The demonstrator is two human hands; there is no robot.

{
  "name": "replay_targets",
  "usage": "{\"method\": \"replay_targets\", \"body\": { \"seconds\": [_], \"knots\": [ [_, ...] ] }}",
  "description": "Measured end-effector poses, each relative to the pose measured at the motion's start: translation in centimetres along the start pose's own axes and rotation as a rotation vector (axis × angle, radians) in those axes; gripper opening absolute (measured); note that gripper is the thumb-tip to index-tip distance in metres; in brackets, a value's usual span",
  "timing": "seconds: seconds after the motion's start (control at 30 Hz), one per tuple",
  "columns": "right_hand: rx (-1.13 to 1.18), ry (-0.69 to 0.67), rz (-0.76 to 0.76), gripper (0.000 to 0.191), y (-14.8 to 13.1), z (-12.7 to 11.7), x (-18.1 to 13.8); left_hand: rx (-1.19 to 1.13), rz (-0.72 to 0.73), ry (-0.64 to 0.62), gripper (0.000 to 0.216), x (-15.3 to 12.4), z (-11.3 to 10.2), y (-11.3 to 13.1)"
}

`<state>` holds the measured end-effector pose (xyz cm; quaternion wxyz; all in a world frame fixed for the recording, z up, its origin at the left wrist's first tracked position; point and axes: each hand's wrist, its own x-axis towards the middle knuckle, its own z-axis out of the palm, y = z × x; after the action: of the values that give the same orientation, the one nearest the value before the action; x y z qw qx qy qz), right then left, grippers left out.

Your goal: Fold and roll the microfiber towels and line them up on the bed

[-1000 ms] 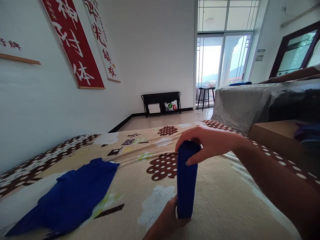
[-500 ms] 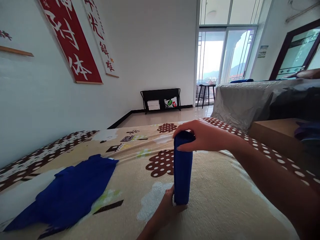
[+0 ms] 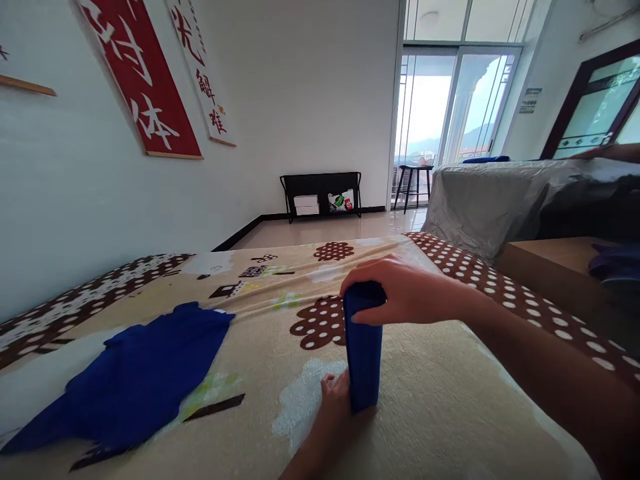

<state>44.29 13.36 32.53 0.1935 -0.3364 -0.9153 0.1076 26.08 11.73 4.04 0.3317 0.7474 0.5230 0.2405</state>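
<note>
A dark blue rolled cloth (image 3: 363,357) stands upright on a beige patterned blanket (image 3: 450,400). My right hand (image 3: 400,290) grips the top end of the roll from the right. My left hand (image 3: 335,407) holds the bottom end where it meets the blanket. A second blue cloth (image 3: 135,380) lies loose and spread out to the left, apart from both hands.
A wooden box (image 3: 555,270) sits at the right beside the blanket, with a dark item on it. Behind it is a table under a grey cover (image 3: 480,200). A black low shelf (image 3: 323,193) and a stool (image 3: 413,183) stand by the far wall and glass doors.
The roll has dropped slightly lower and closer to the blanket, my right hand coming down with it. My left hand stays at its bottom end. The loose blue cloth has not moved.
</note>
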Motion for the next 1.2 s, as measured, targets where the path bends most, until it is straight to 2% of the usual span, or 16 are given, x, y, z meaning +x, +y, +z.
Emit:
{"method": "replay_targets", "body": {
  "seconds": [0.13,0.23,0.33,0.53,0.67,0.77,0.83,0.97,1.1,1.13,1.2],
  "knots": [
    [-0.056,-0.002,0.016,0.031,0.2,-0.7,-0.7,0.165,0.065,0.048,0.068,-0.3,-0.2,0.1],
    [-0.107,0.012,0.063,0.033,0.5,-2.6,-1.9,0.258,0.086,-0.015,0.088,-0.4,-0.3,-0.1],
    [-0.095,0.025,0.167,0.035,1.4,-4.9,-4.1,0.312,0.124,-0.065,0.097,-0.3,-0.1,-0.8],
    [-0.152,0.127,0.494,0.040,4.6,-8.5,-10.7,0.414,0.229,-0.031,0.086,0.1,0.4,-2.7],
    [-0.328,0.186,0.718,0.037,7.1,-10.4,-14.8,0.488,0.311,-0.014,0.076,0.3,0.8,-3.6],
    [-0.468,0.179,0.870,0.039,9.7,-11.2,-16.8,0.552,0.348,0.013,0.070,0.6,1.3,-4.7],
    [-0.500,0.153,0.911,0.038,11.9,-11.3,-17.7,0.589,0.374,0.043,0.069,0.9,1.9,-5.8],
    [-0.476,0.120,0.927,0.036,16.6,-11.3,-18.1,0.640,0.433,0.100,0.073,1.6,2.9,-8.1],
    [-0.464,0.139,0.886,0.039,20.7,-12.7,-16.0,0.664,0.421,0.106,0.078,2.2,3.3,-9.2],
    [-0.472,0.157,0.870,0.041,21.7,-13.3,-15.1,0.670,0.400,0.096,0.076,2.4,3.3,-9.4],
    [-0.501,0.214,0.832,0.045,23.8,-14.1,-13.3,0.692,0.337,0.094,0.060,2.9,3.5,-9.9]
  ]
}}
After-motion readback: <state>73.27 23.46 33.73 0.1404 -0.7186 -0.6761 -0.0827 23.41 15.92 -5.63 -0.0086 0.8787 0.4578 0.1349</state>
